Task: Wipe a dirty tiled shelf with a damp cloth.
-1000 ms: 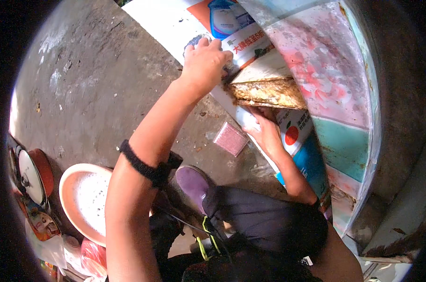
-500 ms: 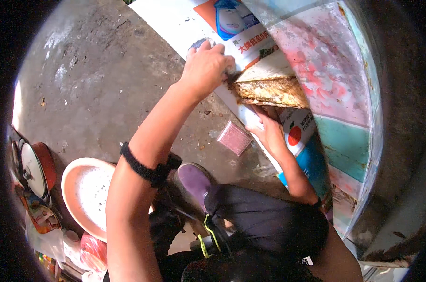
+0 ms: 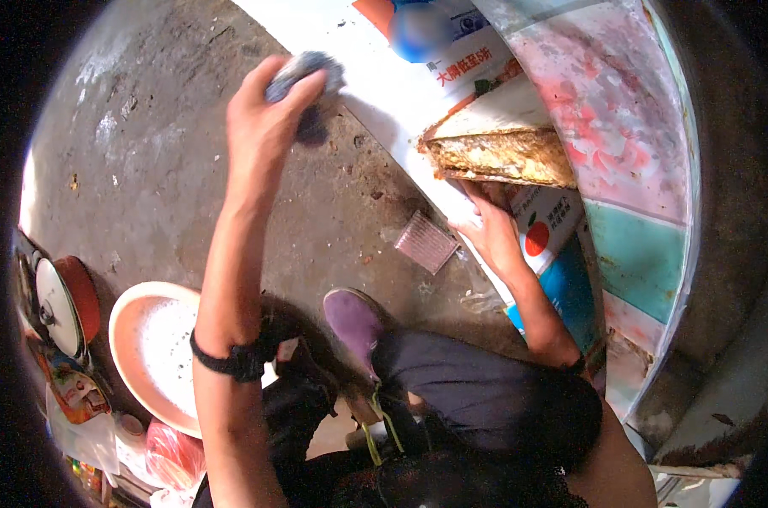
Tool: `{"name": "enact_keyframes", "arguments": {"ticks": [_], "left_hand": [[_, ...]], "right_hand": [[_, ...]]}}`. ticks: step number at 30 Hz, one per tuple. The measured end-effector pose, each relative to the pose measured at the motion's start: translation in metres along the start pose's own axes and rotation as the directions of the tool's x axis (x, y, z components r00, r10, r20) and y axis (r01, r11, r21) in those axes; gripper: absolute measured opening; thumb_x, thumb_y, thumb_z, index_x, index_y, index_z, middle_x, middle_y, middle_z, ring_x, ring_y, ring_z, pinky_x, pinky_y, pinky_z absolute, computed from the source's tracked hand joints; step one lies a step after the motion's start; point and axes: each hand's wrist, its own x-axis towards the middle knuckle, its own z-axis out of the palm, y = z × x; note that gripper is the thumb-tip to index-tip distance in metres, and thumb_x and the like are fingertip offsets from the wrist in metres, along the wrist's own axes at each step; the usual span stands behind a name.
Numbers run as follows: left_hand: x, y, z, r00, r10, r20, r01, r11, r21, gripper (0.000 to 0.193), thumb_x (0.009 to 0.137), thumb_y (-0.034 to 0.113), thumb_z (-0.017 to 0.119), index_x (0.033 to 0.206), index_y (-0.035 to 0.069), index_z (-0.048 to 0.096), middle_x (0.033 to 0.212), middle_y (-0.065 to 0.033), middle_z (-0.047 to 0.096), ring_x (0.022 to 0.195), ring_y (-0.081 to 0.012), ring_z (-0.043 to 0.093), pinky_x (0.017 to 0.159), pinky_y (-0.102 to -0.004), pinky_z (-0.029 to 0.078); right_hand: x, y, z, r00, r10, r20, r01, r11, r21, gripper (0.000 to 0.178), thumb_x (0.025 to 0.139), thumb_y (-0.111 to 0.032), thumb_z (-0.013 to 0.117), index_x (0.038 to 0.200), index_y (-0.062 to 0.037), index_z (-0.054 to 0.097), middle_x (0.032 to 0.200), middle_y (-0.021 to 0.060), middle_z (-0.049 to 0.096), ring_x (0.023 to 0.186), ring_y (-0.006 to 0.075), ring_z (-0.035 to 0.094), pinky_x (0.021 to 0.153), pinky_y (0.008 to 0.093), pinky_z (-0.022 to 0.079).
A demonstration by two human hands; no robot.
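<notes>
My left hand (image 3: 270, 106) is closed round a blurred grey wad, which looks like a scouring pad (image 3: 309, 72), and holds it up over the floor beside a printed sheet (image 3: 375, 93). On that sheet a box-shaped piece (image 3: 502, 157) shows a whitish top and a yellow-brown, grimy front side. Below its lower edge, my right hand (image 3: 496, 233) grips it from underneath, with some fingers hidden by the piece.
A pale orange basin (image 3: 126, 339) of suds stands at the left, near a lidded red pot (image 3: 79, 296) and a reddish plastic bag (image 3: 174, 453). A pink textured packet (image 3: 428, 243) lies on the concrete floor (image 3: 164, 169). To the right rises a pink-and-green patterned panel (image 3: 629, 245).
My left hand has lifted away from the box-shaped piece's left corner and swung left with the scouring pad. My right hand stays under the piece.
</notes>
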Motion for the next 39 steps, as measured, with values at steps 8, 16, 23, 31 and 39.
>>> {"name": "enact_keyframes", "arguments": {"ticks": [8, 16, 23, 31, 39], "left_hand": [[0.012, -0.024, 0.067, 0.797, 0.484, 0.36, -0.597, 0.548, 0.585, 0.025, 0.066, 0.009, 0.066, 0.091, 0.013, 0.065, 0.09, -0.0064, 0.055, 0.084, -0.0284, 0.049, 0.075, -0.0358, 0.044], [-0.059, -0.037, 0.071, 0.913, 0.343, 0.22, -0.407, 0.79, 0.458, 0.021, 0.064, 0.0, 0.064, 0.083, 0.01, 0.061, 0.086, -0.0078, 0.051, 0.086, -0.0292, 0.048, 0.073, -0.037, 0.042], [-0.138, -0.054, 0.057, 0.954, -0.247, 0.169, 0.161, 0.899, 0.408, 0.023, 0.069, 0.017, 0.068, 0.086, 0.003, 0.061, 0.086, -0.0126, 0.056, 0.081, -0.0239, 0.055, 0.072, -0.0331, 0.044], [-0.186, 0.004, 0.087, 0.499, -0.422, 0.757, 0.817, 0.52, -0.248, 0.052, 0.087, 0.045, 0.046, 0.125, 0.01, 0.04, 0.122, -0.0072, 0.044, 0.109, -0.0186, 0.045, 0.085, -0.042, 0.044], [-0.175, -0.017, 0.081, 0.601, -0.59, 0.54, 0.784, 0.567, -0.253, 0.028, 0.089, 0.024, 0.049, 0.11, 0.007, 0.051, 0.096, -0.0043, 0.057, 0.079, -0.0148, 0.059, 0.07, -0.032, 0.052]], "right_hand": [[0.001, -0.001, -0.002, 0.999, -0.039, -0.013, 0.039, 0.999, 0.017, 0.065, 0.07, -0.021, 0.069, 0.128, -0.0133, 0.041, 0.104, 0.0194, 0.057, 0.087, 0.027, 0.057, 0.079, 0.0343, 0.044], [0.0, 0.003, 0.003, 0.997, -0.054, -0.046, 0.054, 0.999, -0.006, 0.066, 0.071, -0.022, 0.068, 0.13, -0.0199, 0.039, 0.101, 0.02, 0.058, 0.088, 0.0279, 0.058, 0.079, 0.0356, 0.044], [-0.002, 0.002, -0.003, 0.99, -0.124, -0.063, 0.125, 0.992, 0.029, 0.063, 0.072, -0.025, 0.066, 0.13, -0.0177, 0.041, 0.101, 0.0197, 0.058, 0.09, 0.0285, 0.057, 0.08, 0.0364, 0.044], [-0.066, 0.006, -0.009, 0.932, -0.36, -0.041, 0.345, 0.849, 0.4, 0.069, 0.067, -0.014, 0.068, 0.129, -0.0086, 0.037, 0.123, 0.0139, 0.045, 0.112, 0.0265, 0.045, 0.095, 0.0329, 0.035], [0.017, 0.072, -0.044, 0.777, 0.06, -0.626, 0.018, 0.993, 0.118, 0.054, 0.072, -0.025, 0.066, 0.118, -0.0038, 0.048, 0.11, 0.0172, 0.054, 0.096, 0.0238, 0.053, 0.085, 0.0335, 0.04]]}}
